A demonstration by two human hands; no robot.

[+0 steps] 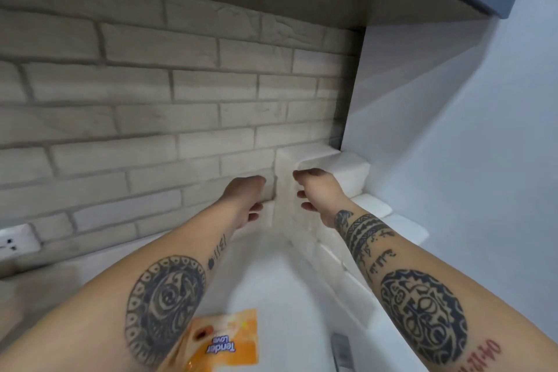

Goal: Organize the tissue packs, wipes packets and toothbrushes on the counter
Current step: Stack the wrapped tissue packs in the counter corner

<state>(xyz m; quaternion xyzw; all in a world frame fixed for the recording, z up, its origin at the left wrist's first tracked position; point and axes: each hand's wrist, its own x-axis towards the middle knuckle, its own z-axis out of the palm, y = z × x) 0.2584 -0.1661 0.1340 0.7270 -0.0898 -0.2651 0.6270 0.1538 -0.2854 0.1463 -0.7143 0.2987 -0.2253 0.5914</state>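
I reach both arms to the counter's (pixel 271 296) back corner. My left hand (pixel 244 199) and right hand (pixel 317 196) flank 1 upright white tissue pack (pixel 283 187), fingers curled; I cannot tell if they grip it. 1 orange wipes packet (pixel 232 338) lies nearest me.

Blur hides whether the left hand (pixel 244 196) or right hand (pixel 315 190) grips the upright white tissue pack (pixel 285 190). The orange plastic wipes packet (pixel 232 338) is partly behind the left forearm (pixel 157 296).

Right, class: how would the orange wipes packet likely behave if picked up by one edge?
The orange wipes packet looks glossy, so it is probably slippery. It appears to be a flat, soft pouch, so it is likely floppy and unlikely to roll.
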